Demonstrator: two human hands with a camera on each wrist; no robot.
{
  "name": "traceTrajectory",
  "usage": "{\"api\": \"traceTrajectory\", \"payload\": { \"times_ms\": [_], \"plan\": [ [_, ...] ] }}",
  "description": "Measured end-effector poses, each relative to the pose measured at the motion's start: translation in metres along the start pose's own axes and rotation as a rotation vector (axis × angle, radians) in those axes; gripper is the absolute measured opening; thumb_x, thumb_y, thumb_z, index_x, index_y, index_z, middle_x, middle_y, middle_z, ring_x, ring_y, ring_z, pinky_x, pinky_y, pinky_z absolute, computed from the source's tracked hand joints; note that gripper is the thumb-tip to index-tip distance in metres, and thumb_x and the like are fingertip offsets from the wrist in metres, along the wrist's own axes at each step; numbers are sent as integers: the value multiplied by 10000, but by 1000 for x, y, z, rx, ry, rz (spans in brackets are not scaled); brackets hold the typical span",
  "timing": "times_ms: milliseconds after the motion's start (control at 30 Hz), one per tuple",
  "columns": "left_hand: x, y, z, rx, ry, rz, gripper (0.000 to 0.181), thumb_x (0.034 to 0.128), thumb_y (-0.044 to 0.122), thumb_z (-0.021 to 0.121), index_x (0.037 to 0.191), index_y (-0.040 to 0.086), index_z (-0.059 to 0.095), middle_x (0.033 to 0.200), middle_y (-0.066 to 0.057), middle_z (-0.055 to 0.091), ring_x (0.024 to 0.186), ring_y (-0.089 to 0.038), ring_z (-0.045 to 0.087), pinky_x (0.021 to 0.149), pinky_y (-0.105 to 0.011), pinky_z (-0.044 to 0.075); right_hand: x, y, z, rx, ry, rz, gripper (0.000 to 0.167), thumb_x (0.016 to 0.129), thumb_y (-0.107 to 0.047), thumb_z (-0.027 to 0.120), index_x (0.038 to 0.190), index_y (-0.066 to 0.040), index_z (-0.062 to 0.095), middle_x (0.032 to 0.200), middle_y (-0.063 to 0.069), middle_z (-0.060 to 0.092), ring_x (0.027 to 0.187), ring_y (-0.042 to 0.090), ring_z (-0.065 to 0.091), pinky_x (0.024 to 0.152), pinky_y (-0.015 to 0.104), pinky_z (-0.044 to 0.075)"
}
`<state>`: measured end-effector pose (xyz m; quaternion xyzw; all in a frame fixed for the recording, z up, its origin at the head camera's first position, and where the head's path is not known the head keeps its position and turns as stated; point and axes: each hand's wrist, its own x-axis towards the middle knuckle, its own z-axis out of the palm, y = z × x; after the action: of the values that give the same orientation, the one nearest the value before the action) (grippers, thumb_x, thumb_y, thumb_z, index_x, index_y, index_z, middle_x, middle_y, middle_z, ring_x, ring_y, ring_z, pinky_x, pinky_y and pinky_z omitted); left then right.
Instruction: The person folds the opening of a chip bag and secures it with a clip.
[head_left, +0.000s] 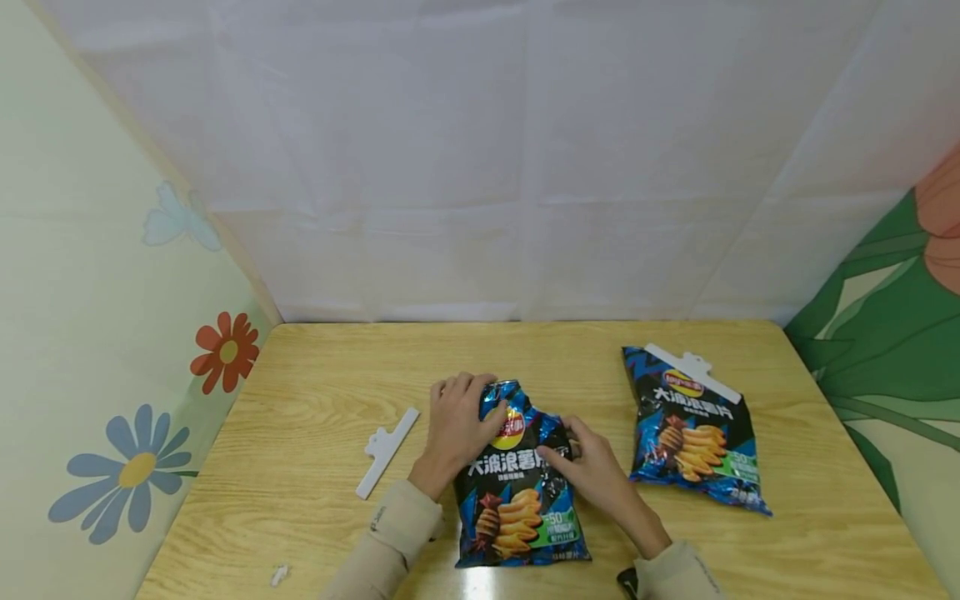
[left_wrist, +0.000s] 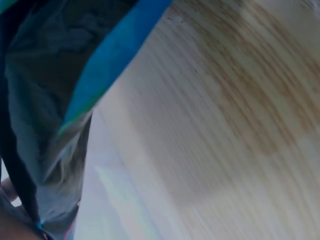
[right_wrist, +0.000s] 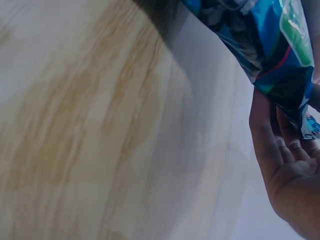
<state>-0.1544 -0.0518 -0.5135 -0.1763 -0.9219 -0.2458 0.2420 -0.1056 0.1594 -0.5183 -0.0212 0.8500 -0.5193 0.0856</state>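
Note:
A blue and black bag of potato chips (head_left: 517, 517) lies on the table in the middle of the head view, its torn top edge dipping on the right. My left hand (head_left: 456, 423) grips the bag's upper left side. On the other side my right hand (head_left: 598, 471) holds the right edge, thumb in front and fingers behind. Close by in the left wrist view, the bag's open mouth (left_wrist: 45, 90) shows a dark silvery inside. The right wrist view has fingers (right_wrist: 270, 132) under the bag's corner (right_wrist: 272, 50).
A white bag clip (head_left: 387, 452) lies on the wooden table (head_left: 315, 375) left of my left hand. To the right rests a second chip bag (head_left: 693, 442), with a white clip (head_left: 693, 372) across its top. A small white scrap (head_left: 279, 575) is near the front left.

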Motion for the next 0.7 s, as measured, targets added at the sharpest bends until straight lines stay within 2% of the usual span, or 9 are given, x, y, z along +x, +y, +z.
{"api": "traceTrajectory", "payload": {
  "times_ms": [167, 300, 400, 533, 700],
  "plan": [
    [0, 1, -2, -39, -81, 0, 397, 894, 373, 717, 1221, 158, 651, 1087, -40, 665, 1008, -220, 622, 975, -489, 407, 0, 0, 1, 3, 3, -9, 398, 940, -263, 693, 1252, -55, 559, 1239, 185, 649, 919, 220, 721, 698, 287, 590],
    [1, 1, -2, -72, -107, -11, 398, 905, 363, 717, 1236, 154, 646, 1094, -43, 665, 1016, -219, 621, 979, -497, 395, 0, 1, 1, 21, 17, -17, 375, 956, -309, 665, 1220, -58, 576, 1242, 193, 651, 902, 212, 730, 687, 289, 591],
    [2, 1, -3, -112, -122, -25, 392, 918, 351, 709, 1245, 142, 651, 1082, -49, 667, 1013, -227, 621, 979, -506, 385, 0, 3, 2, -4, 56, -43, 328, 960, -310, 657, 1176, -68, 608, 1217, 178, 676, 932, 220, 732, 735, 315, 593],
    [4, 1, -6, -187, -141, -49, 339, 942, 300, 687, 1235, 130, 665, 1063, -54, 672, 1005, -236, 612, 967, -502, 365, 0, 7, 2, -53, 117, -86, 205, 965, -241, 657, 1080, -71, 653, 1076, 130, 733, 896, 166, 730, 761, 292, 579],
    [4, 0, -6, -239, -129, -49, 233, 956, 242, 670, 1170, 149, 675, 1061, -38, 681, 1011, -236, 608, 943, -487, 350, -1, 7, 1, -68, 145, -145, 135, 981, -156, 626, 1029, -40, 677, 920, 77, 751, 738, 28, 662, 679, 217, 534]
  ]
}}
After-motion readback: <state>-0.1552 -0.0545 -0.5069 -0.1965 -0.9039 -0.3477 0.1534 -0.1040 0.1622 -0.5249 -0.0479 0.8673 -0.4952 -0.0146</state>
